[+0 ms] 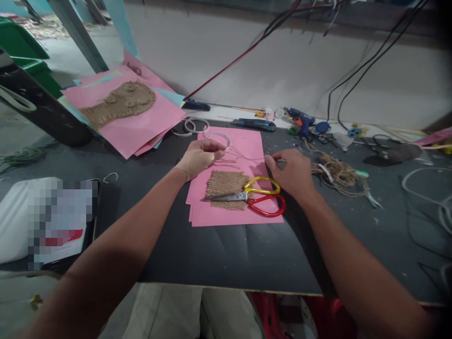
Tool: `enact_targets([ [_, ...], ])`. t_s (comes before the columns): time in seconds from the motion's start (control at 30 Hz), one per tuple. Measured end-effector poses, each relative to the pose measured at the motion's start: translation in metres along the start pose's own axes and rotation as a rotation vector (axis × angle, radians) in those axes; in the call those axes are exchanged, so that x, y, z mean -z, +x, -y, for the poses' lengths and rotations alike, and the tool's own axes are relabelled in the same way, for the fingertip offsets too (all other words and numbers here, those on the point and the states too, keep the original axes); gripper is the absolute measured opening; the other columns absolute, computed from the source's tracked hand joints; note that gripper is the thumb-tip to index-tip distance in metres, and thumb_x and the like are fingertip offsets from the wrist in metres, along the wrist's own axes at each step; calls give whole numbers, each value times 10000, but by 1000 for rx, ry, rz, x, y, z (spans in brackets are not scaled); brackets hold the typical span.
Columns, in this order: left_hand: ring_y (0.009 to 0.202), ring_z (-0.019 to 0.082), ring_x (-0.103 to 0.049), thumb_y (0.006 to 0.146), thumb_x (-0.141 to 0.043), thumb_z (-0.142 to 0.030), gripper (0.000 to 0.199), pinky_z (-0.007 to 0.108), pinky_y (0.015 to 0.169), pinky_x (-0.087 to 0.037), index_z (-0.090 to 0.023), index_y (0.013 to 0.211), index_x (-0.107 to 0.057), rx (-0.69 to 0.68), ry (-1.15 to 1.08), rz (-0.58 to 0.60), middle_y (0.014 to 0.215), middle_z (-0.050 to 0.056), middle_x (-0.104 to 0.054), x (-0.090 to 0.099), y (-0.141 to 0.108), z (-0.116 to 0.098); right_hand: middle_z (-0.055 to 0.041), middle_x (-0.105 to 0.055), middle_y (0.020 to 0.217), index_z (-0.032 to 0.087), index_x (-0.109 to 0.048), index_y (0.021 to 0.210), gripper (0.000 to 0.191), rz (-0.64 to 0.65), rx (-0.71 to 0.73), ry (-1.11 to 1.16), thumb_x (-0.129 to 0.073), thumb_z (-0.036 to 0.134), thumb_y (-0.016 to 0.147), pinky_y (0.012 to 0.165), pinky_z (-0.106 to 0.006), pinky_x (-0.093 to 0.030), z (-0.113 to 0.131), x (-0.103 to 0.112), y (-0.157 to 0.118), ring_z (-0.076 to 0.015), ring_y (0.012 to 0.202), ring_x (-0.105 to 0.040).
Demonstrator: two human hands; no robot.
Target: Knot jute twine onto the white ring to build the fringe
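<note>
Between my two hands runs thin brown twine [249,157], over pink paper sheets [243,136]. My left hand [201,157] pinches the twine near a pale ring [228,138]. At the sheets' right edge my right hand [291,172] closes on the twine's other end. Below them, a square patch of twine strands [226,181] lies on the top sheet. Scissors [243,196] with one yellow and one red handle rest across that patch, blades pointing left. A loose twine bundle [335,174] sits just right of my right hand.
Pink sheets with a brown twine shape [123,101] are stacked at back left. A blue cutter knife [256,124] and a glue gun [300,120] lie by the wall. Dangling cables [330,101] reach the table at right. White pale-cased items [21,212] stand at left.
</note>
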State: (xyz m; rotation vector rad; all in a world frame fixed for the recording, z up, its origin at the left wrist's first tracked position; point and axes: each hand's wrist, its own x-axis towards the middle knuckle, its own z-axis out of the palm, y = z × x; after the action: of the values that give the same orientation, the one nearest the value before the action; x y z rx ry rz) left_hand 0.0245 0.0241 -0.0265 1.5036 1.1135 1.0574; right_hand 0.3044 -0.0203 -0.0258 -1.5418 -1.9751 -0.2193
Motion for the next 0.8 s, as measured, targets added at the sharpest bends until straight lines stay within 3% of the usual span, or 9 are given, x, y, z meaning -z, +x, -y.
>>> enact_targets([
  [0.1, 543, 96, -487, 724, -778, -322, 216, 251, 504, -394, -179, 887, -780, 28, -9, -8, 696, 32, -661, 0, -1, -3, -74, -699, 766, 231, -616, 755, 277, 59, -85, 20, -687, 477, 860, 689, -422, -512, -1, 0, -2, -273, 763, -650],
  [0.2, 585, 109, -513, 728, -779, -336, 208, 254, 518, -406, -183, 869, -784, 8, 35, -17, 741, 45, -682, 1, -1, -4, -48, -682, 706, 215, -643, 889, 275, 135, -155, 107, -714, 477, 844, 622, -392, -500, -5, -4, -3, -237, 654, -630],
  [0.3, 606, 116, -529, 721, -779, -344, 220, 256, 532, -418, -181, 867, -783, 0, 50, -18, 766, 48, -700, 1, 0, -2, -64, -708, 731, 220, -688, 922, 243, 157, -80, 109, -633, 457, 908, 662, -420, -520, -9, -8, -4, -255, 690, -652],
  [0.4, 601, 116, -527, 712, -783, -351, 234, 261, 536, -420, -173, 864, -783, 0, 50, -13, 769, 51, -704, 1, 1, -1, -90, -753, 878, 228, -713, 902, 243, 103, 18, 96, -551, 401, 959, 755, -449, -543, -8, -8, -4, -278, 826, -690],
  [0.63, 623, 132, -562, 730, -788, -349, 209, 275, 533, -427, -195, 870, -799, 11, 10, -18, 776, 57, -701, 3, -2, -6, -104, -739, 974, 226, -668, 1016, 244, -38, 40, 143, -483, 384, 1002, 845, -432, -540, 14, 5, -6, -269, 907, -687],
  [0.8, 904, 189, -681, 741, -786, -324, 217, 306, 746, -537, -185, 908, -797, -70, -25, 38, 1032, 97, -756, 7, -3, -8, -104, -720, 970, 220, -643, 1012, 201, -33, 101, 209, -486, 344, 995, 845, -424, -531, 28, 8, -10, -255, 886, -676],
])
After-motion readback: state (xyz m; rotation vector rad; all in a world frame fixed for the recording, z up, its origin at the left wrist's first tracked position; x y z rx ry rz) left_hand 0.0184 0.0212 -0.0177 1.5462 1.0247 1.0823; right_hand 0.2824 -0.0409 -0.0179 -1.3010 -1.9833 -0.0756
